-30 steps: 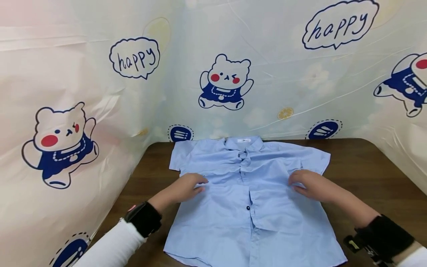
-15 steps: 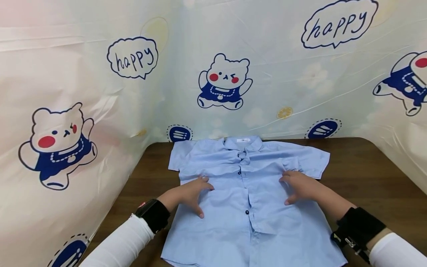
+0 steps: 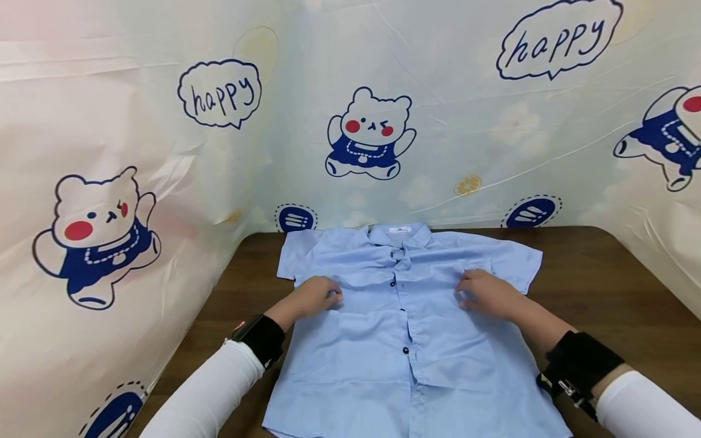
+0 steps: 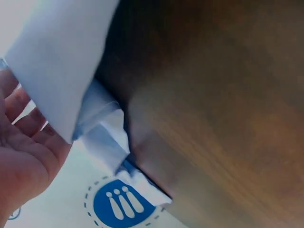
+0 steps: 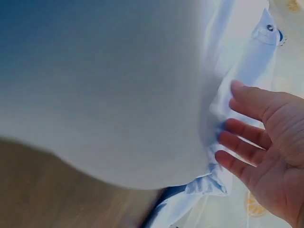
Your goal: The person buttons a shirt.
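A light blue short-sleeved shirt (image 3: pixel 408 328) lies flat, front up, on the brown wooden bench (image 3: pixel 613 286). Its long axis runs straight away from the person: the hem is nearest, at the bottom edge of the head view, and the collar (image 3: pixel 398 233) points to the far edge of the bench. A row of dark buttons runs up the middle.

The left hand (image 3: pixel 312 296) rests on the shirt's chest left of the buttons, and the right hand (image 3: pixel 484 294) rests right of them. In both wrist views the grip is spread, fingers straight and slightly apart against the cloth, pinching nothing.

The two sleeves spread sideways just beyond the hands. Inside the collar sits a small white label (image 3: pixel 398 229); its writing is too small to read.

Behind the bench hangs a pale printed sheet (image 3: pixel 449 121) with cartoon bears in blue and speech bubbles reading "happy".
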Tool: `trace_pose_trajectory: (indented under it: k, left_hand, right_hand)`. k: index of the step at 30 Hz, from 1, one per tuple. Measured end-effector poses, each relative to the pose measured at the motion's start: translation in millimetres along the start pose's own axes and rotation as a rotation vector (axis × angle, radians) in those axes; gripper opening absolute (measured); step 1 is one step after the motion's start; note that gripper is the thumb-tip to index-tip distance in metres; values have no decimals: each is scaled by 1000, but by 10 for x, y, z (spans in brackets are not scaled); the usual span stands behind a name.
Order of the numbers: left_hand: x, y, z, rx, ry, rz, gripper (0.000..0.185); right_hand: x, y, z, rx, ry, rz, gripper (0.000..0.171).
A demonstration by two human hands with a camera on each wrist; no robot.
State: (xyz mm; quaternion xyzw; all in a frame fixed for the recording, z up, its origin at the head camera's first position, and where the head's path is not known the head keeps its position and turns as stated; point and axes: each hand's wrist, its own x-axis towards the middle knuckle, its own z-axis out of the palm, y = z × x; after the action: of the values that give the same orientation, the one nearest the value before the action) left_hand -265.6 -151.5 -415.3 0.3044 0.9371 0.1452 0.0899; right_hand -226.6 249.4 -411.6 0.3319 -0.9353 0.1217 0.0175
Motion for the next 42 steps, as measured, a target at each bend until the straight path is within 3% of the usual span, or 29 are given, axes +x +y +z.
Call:
trace_pose_trajectory:
  k: [2, 6, 11, 15, 18, 23, 31, 38, 42]
  left_hand:
    - [43, -36, -3, 65, -4, -15, 33]
    - [70, -85, -13, 122, -58, -10, 58]
    - [61, -113, 11, 40, -42, -27, 51]
    - [44, -131, 50, -26, 18, -21, 26]
    - [44, -152, 75, -18, 66, 29, 14]
    - [46, -171, 71, 53, 118, 125, 17]
    - [-21, -127, -91, 48, 228, 174, 29]
    - [5, -50, -252, 76, 313, 53, 22]
    - [-13, 22, -395, 139, 354, 48, 23]
  right_hand:
    - [32, 36, 10, 11, -16, 2, 32]
    - [96, 123, 26, 64, -132, 61, 54]
    - [129, 197, 37, 109, -186, 81, 54]
    - [114, 231, 52, 152, -156, 61, 37]
    - [109, 243, 66, 199, -141, 61, 22]
    - [107, 218, 64, 208, -114, 32, 8]
    - [60, 152, -131, 122, 33, 47, 13]
    - [69, 39, -349, 20, 149, -1, 17]
    - [90, -40, -449, -72, 207, -29, 17]
